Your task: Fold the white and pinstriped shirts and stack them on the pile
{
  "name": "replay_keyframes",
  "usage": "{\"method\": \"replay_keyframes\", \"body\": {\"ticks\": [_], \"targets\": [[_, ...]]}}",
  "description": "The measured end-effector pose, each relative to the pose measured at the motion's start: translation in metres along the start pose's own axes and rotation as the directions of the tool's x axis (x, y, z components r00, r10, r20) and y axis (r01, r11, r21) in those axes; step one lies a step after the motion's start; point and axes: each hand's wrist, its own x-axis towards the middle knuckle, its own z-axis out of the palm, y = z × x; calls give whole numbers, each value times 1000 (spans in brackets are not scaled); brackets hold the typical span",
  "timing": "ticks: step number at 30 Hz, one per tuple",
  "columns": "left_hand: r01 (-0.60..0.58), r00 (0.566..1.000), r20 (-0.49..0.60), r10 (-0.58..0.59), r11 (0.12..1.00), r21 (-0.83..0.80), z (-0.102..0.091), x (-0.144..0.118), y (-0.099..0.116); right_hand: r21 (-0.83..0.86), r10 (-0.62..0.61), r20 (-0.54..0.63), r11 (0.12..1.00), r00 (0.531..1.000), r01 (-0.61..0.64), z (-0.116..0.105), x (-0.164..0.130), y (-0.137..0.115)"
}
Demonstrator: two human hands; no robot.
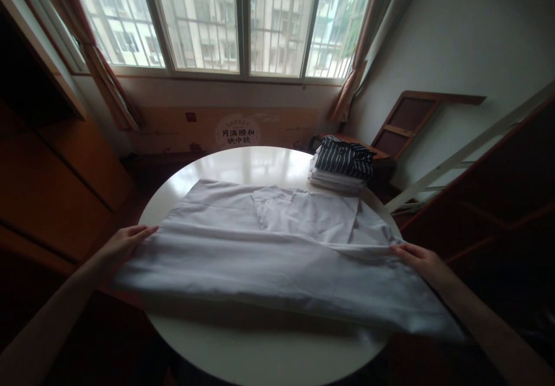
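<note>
The head view looks forward, down — table (260, 351) close below, window (199, 22) ahead.

I hold a wide white collared garment of soft woven cloth (264, 264) at both ends, stretched sideways across the round, glossy white table (260, 345). Its collar lies near the table's far side, above a smaller, flatter layer with a scalloped edge. A long fold crosses it; the nearer cloth hangs smooth and slightly blurred, spilling beyond the table's left and right rims.
</note>
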Motion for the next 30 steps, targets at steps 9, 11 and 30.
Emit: {"method": "replay_keyframes", "body": {"ticks": [9,11,30], "targets": [[-49,997,-58,50,998,24,10,34,5,-63,-22,-46,998,999,19,1,8,11],[-39,992,-116,46,997,62,12,36,3,-81,-31,-57,996,998,27,1,6,10],[-214,962,-150,227,972,99,24,41,8,-40,-26,97,999,995,30,9,3,-5]]}}
